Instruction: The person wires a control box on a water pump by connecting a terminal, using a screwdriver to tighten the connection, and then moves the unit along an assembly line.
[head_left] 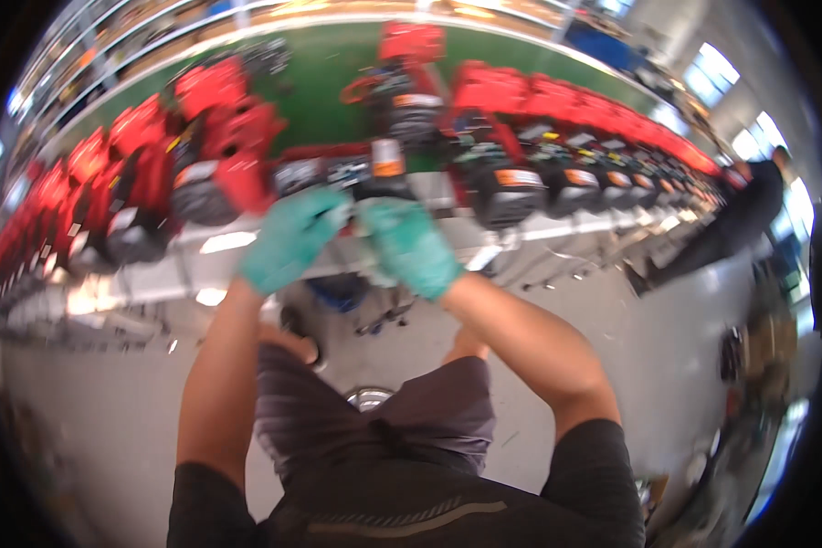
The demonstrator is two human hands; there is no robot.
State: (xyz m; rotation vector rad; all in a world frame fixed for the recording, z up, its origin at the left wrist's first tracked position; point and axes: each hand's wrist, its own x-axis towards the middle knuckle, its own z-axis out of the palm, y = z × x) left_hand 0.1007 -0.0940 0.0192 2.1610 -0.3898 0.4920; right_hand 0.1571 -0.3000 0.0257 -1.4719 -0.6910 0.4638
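My left hand (288, 239) and my right hand (408, 245), both in teal gloves, are held close together over the near edge of the bench. The fingers of each are bent inward and pressed together, facing one another. Blur hides what is between them. Just beyond my hands lies a red-and-black machine unit (388, 187) with an orange-and-white label. Its red housing is partly covered by my hands. To its left stands a red machine (237, 137) with a rounded black end, and to its right another with a dark round motor housing (505, 196).
Long rows of similar red machines (575, 105) run along the green bench top (329, 100) on both sides. Shelving (110, 55) stands behind. Below are a stool (371, 398) and a dark blue item (340, 290). Another person (749, 205) in dark clothes is at the far right.
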